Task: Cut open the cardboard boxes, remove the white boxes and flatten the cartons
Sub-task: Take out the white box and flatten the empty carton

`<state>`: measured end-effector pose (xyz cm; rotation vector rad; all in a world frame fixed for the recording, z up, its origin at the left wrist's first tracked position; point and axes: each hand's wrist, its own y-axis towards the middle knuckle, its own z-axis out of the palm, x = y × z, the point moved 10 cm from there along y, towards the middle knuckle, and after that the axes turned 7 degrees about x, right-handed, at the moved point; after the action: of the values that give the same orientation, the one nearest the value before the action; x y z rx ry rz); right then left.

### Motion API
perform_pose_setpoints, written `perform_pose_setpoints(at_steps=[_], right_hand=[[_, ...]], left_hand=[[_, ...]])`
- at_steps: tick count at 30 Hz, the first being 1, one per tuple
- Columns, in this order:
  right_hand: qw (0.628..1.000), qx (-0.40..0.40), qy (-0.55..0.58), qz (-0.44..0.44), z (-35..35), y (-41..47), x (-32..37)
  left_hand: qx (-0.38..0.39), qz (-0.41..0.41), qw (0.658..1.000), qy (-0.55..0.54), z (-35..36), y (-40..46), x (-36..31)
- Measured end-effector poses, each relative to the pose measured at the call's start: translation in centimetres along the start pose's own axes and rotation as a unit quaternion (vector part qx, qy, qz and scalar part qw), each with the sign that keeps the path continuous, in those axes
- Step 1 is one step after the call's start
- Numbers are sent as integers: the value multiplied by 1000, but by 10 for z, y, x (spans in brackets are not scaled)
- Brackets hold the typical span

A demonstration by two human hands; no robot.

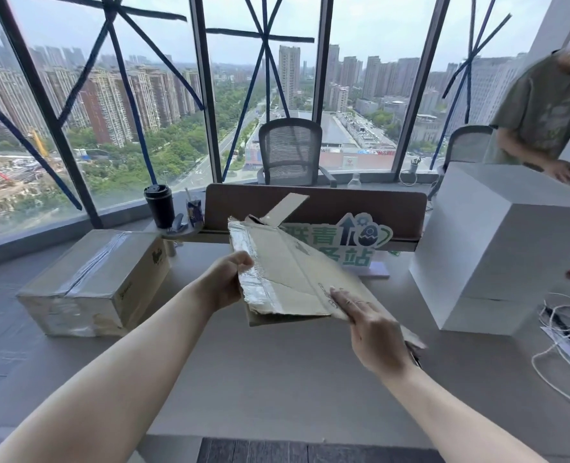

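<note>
I hold a flattened brown carton (287,272) above the middle of the table, tilted, with tape along its left edge and one flap sticking up at the back. My left hand (225,282) grips its left taped edge. My right hand (373,329) grips its lower right corner, fingers lying on top. A sealed, taped cardboard box (93,282) lies on the table's left side. A large white box (497,245) stands on the right side.
A person in a green shirt (544,111) leans over the far right. A black cup (159,206), a small carton and a green sign (350,238) stand at the back by a brown divider. White cord (557,349) and papers lie at the right edge.
</note>
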<state>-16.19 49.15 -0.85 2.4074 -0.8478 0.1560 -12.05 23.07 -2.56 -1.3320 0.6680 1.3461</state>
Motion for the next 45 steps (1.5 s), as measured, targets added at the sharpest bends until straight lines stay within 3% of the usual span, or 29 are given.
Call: perform_pose_setpoints(at_steps=[6,18,21,24,27,36,45], right_hand=[[994,67,-69,-47,24,-14,9],[961,256,-60,-84,119,-73,11],[938,336,-57,-64,148,-92,8],[890,451,-50,-51,185,-120,9],[866,494,-51,-60,209,-134,17],[830,552,-62,-48,260,-138,23],[825,564,-2,26,283,-131,13]], left_hand=[[-15,-63,998,-1,-14,-3,33],[-90,-198,973,72,-73,1,156],[-95,-233,959,131,-91,4,186],[-100,-260,945,168,-116,5,217],[-104,-280,936,187,-135,4,236],[-103,-289,923,234,-165,12,251],[-111,-299,881,349,-194,21,263]])
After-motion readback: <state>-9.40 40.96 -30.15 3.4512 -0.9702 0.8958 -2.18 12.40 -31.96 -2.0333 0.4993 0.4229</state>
